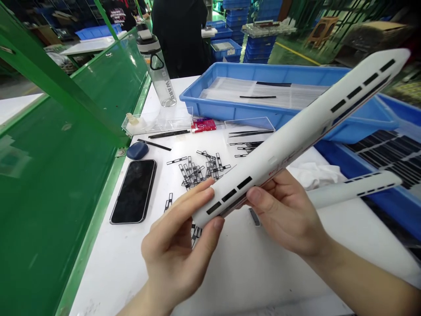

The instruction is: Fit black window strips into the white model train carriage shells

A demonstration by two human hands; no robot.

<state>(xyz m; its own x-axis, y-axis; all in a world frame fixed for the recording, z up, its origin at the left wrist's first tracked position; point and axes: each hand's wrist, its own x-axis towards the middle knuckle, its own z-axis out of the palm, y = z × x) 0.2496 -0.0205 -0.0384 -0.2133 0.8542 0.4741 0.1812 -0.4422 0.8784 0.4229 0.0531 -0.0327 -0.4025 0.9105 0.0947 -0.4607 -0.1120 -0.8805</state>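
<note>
Both my hands hold a long white moulded shell [296,131], like a model train body, with rows of black rectangular window openings. My left hand [174,250] grips its lower end, and my right hand [283,215] supports it from below, a little farther along. A second, slimmer white shell [351,191] lies just beyond my right hand. Left of it, near my left fingers, sits a loose heap of small black window frames [200,171]. Black tweezers [251,133] rest on a clear plastic sheet behind the heap.
A blue tray [210,92] of flat clear sheets stands at the back of the white table [230,281]. A smartphone [133,191], a dark blue earbud case [137,150] and a water bottle [156,70] stand on the left, against a green panel [59,175]. A person [179,35] stands beyond.
</note>
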